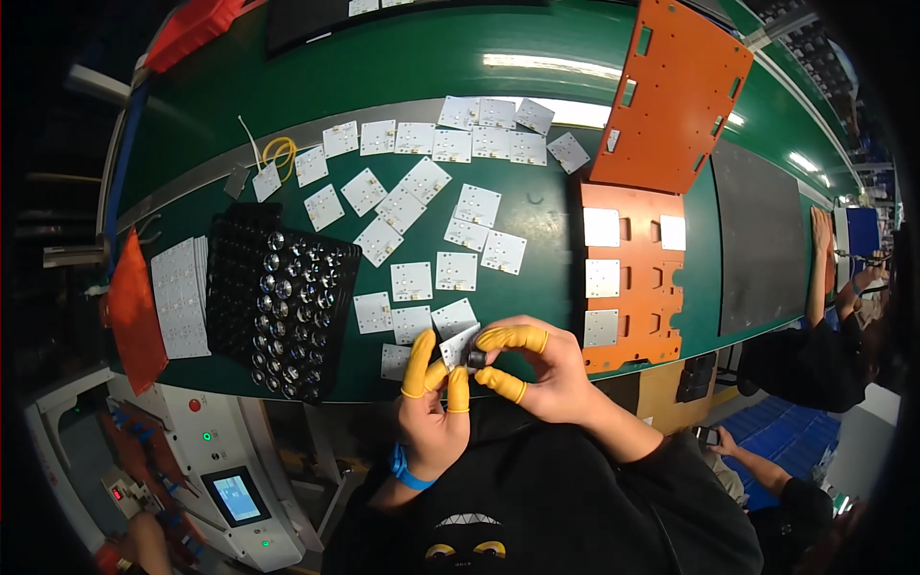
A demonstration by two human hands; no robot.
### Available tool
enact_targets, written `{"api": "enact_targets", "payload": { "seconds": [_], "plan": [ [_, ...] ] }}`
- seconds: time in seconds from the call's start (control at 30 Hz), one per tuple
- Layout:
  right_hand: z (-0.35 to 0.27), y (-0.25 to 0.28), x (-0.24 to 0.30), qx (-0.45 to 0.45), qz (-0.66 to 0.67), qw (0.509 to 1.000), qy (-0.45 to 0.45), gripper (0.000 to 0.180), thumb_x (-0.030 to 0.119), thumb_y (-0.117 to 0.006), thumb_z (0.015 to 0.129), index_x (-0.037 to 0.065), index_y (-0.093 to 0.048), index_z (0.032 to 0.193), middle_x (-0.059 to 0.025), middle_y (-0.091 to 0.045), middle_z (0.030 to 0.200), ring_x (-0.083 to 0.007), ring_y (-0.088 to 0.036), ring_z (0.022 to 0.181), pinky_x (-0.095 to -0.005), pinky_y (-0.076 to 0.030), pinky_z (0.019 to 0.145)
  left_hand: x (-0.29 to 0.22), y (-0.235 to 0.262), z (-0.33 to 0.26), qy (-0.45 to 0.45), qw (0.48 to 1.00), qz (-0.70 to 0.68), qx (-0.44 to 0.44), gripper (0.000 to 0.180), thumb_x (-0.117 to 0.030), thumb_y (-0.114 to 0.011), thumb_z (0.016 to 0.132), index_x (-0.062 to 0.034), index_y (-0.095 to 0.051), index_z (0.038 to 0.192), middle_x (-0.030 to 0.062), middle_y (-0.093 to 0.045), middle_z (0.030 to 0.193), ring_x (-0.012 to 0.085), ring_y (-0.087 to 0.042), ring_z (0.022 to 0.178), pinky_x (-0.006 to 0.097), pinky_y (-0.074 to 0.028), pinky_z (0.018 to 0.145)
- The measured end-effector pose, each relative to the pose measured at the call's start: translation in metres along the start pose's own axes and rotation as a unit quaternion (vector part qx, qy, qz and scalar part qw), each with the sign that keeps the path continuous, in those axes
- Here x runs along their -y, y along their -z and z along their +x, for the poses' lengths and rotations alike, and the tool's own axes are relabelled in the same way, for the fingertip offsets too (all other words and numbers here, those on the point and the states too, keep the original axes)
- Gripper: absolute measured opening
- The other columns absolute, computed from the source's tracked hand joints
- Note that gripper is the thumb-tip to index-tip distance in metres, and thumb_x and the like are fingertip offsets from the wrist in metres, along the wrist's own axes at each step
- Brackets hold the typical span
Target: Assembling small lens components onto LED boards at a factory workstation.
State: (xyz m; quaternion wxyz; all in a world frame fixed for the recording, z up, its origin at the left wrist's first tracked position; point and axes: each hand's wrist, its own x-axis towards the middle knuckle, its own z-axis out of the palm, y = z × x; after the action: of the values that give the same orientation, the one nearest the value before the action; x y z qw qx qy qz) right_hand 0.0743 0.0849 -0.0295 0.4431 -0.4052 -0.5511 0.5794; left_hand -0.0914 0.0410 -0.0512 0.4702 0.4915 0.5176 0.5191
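Note:
Both hands meet low in the middle, at the near edge of the green table, with yellow finger cots on several fingertips. My left hand (434, 407) is closed on a small white circuit board (457, 347), tilted up between thumb and fingers. My right hand (544, 374) pinches a small black round part (476, 359), probably a lens in a holder, against or very near the board's face. Fingers hide part of the contact. Just beyond the hands lie more white boards, the nearest a tilted one (453, 317). A blue band circles my left wrist.
Left stands a black tray (347, 278) of clear lenses, beside stacked white panels (178, 297). White boards (413, 282) lie scattered across the green table (537, 249). On the right are an orange fixture (652, 331) holding white boards, a raised orange plate (671, 96) and a black mat (759, 240).

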Motion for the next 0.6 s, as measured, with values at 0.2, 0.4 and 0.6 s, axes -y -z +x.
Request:
{"api": "enact_targets", "payload": {
  "seconds": [0.2,0.4,0.6],
  "plan": [
    [-0.002,0.011,0.001,-0.049,-0.085,0.993,0.067,0.030,-0.004,-0.077,0.078,-0.005,-0.065,0.105,-0.0155,-0.063,0.108,-0.0210,-0.064,0.095,-0.0307,-0.054,0.084,-0.010,-0.020,0.010,-0.036,0.997,0.064,-0.007,0.037,0.003,-0.059,0.092,0.0107,-0.050,0.128,0.0211,-0.064,0.119,0.0232,-0.066,0.105,0.033,-0.054,0.087],
    [-0.012,0.022,0.003,-0.076,-0.114,0.983,0.118,0.030,0.000,-0.080,0.076,-0.004,-0.066,0.102,-0.0164,-0.065,0.103,-0.0223,-0.066,0.092,-0.0320,-0.055,0.080,-0.029,-0.033,0.014,-0.045,0.994,0.100,0.023,0.027,0.002,-0.060,0.090,0.0067,-0.060,0.117,0.0203,-0.069,0.109,0.0308,-0.070,0.100,0.034,-0.054,0.085],
    [-0.016,0.027,-0.004,-0.121,-0.084,0.977,0.154,0.028,0.002,-0.081,0.076,-0.003,-0.066,0.098,-0.0164,-0.065,0.102,-0.0232,-0.067,0.091,-0.0323,-0.055,0.079,-0.029,-0.040,0.014,-0.066,0.992,0.105,0.030,0.028,0.002,-0.061,0.089,0.0067,-0.060,0.117,0.0210,-0.069,0.108,0.0318,-0.070,0.099,0.035,-0.054,0.086]
  ]
}}
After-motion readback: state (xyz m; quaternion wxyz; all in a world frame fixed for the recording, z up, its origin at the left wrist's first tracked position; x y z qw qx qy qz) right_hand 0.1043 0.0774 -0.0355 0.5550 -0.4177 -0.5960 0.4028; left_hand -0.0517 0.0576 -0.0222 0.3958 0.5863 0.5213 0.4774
